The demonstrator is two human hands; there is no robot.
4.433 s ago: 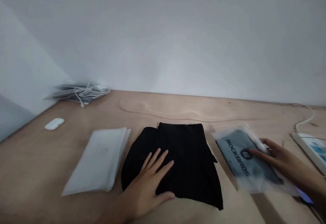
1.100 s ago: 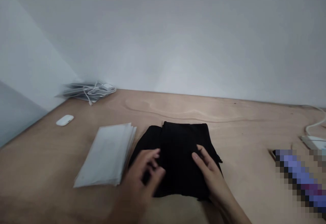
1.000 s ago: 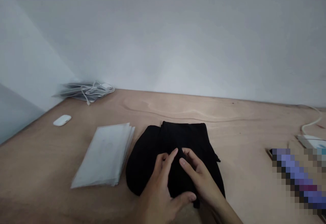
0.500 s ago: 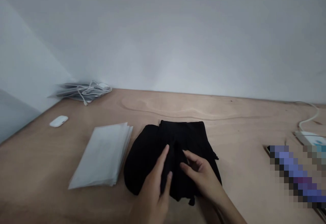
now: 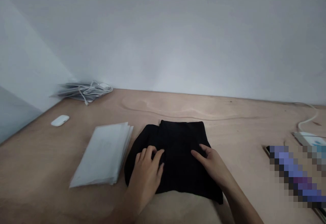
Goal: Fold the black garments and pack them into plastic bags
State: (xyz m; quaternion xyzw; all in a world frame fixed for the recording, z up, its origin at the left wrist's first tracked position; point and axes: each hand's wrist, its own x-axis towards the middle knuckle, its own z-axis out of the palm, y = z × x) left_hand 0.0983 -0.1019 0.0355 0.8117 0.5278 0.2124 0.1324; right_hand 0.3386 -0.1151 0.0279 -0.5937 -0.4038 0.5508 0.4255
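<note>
A black cloth [image 5: 180, 169], folded over itself, lies on the wooden table in front of me. On its left part rests my left hand [image 5: 147, 169], fingers bent and pinching a bit of the fabric. My right hand [image 5: 210, 162] touches the cloth's right side, thumb and forefinger apart, the other fingers partly hidden. Left of the cloth lies a stack of translucent white plastic bags [image 5: 102, 156].
A white earbud case [image 5: 60, 120] lies at the left. Grey bags [image 5: 72, 91] with a coiled white cable [image 5: 95, 87] sit in the back left corner. At the right are a blurred-out flat object [image 5: 292, 173] and a white cable [image 5: 307, 118].
Both hands have moved apart, the left one leftward and the right one rightward. The raised fold in the middle of the black cloth is now spread flat.
</note>
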